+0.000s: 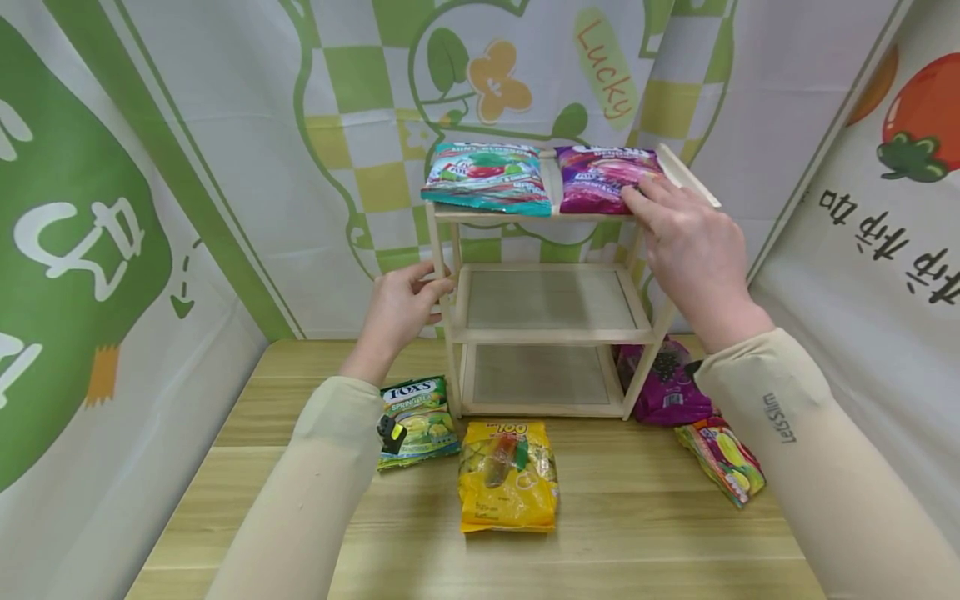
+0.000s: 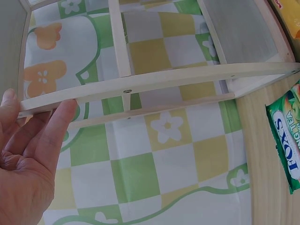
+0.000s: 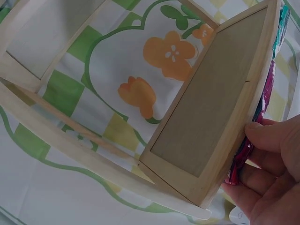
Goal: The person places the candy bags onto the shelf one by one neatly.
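A small pale wooden shelf rack (image 1: 551,336) with three tiers stands against the fabric backdrop. My left hand (image 1: 405,304) holds its left front post, the thumb on one side and fingers on the other, as the left wrist view shows with the post (image 2: 126,86). On the top tier, a purple candy bag (image 1: 596,175) lies at the right, beside a teal candy bag (image 1: 487,177). My right hand (image 1: 693,242) grips the purple bag's right end, fingers over it. In the right wrist view the thumb (image 3: 262,136) lies at the top tier's edge.
On the wooden table (image 1: 615,517), a yellow candy bag (image 1: 508,479) lies before the rack and a green Fox's bag (image 1: 416,421) at its left. A magenta bag (image 1: 671,387) and a small red-and-yellow bag (image 1: 723,458) lie at its right. Printed fabric walls (image 1: 847,250) enclose the table.
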{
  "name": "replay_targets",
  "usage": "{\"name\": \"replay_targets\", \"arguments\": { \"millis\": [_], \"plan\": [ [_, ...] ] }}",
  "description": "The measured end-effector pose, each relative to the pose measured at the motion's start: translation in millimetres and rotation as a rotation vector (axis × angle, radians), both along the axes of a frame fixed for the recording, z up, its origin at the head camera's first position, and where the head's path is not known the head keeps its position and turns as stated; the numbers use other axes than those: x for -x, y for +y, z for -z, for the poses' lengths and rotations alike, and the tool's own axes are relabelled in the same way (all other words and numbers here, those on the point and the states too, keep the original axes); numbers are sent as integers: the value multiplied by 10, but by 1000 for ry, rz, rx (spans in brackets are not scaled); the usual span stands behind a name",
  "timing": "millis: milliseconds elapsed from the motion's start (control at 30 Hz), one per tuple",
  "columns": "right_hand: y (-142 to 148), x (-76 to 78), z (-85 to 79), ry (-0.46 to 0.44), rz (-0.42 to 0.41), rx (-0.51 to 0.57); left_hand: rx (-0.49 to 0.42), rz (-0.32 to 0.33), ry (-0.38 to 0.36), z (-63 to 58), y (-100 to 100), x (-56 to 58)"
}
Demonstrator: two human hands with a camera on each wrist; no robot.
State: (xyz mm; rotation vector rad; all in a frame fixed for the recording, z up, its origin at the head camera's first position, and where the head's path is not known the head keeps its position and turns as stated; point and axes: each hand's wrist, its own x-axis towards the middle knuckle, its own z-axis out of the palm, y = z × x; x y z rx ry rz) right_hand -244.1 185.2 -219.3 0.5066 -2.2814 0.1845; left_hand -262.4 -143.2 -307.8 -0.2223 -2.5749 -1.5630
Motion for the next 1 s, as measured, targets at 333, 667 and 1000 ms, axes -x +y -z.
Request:
{"name": "replay_targets", "arguments": {
  "millis": [333, 667, 1000],
  "plan": [
    [-2, 2, -32, -11, -11, 24, 6, 3, 6, -2, -10, 1],
    [47, 39, 20, 41, -60, 72, 7, 7, 15, 3, -9, 2],
    [272, 56, 75, -108, 23, 219, 5, 6, 15, -2, -7, 6]
  ]
}}
